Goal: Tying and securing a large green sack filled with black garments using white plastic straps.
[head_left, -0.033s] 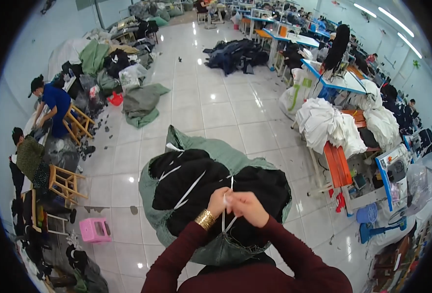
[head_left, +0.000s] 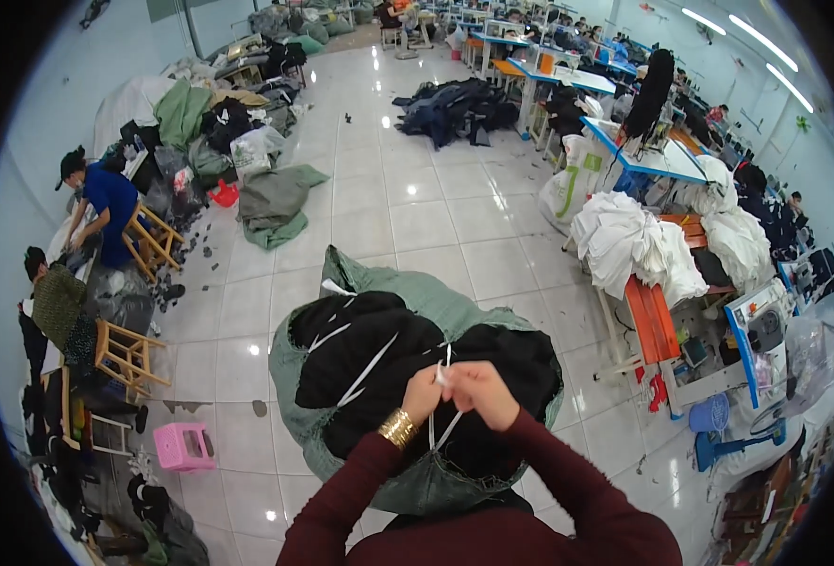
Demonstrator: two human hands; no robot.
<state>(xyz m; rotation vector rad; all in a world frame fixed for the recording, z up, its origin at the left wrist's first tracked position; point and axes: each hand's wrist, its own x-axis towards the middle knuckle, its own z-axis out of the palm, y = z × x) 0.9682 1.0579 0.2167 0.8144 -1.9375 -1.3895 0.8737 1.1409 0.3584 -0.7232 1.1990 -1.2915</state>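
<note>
A large green woven sack (head_left: 393, 493) stands on the tiles right in front of me, stuffed with black cloth (head_left: 379, 330). White ties (head_left: 368, 370) stretch across its mouth. Over the middle of the black cloth, my left hand (head_left: 423, 394) and my right hand (head_left: 485, 390) meet, their fingers closed on a white tie (head_left: 448, 354) that runs to the sack's far and near rims. A small white part of the tie shows between the fingertips. Just how the strands cross there is hidden by the fingers.
A pink plastic stool (head_left: 184, 446) stands at left, near wooden stools (head_left: 129, 357) and two people working by the wall. To the right are a bench (head_left: 653, 321) piled with white cloth (head_left: 625, 236) and sewing tables. Dark cloth (head_left: 455, 108) lies on the floor ahead.
My hands have shifted slightly, with the right fingers turned a little and more white tie showing between the fingertips. The sack has stayed in place.
</note>
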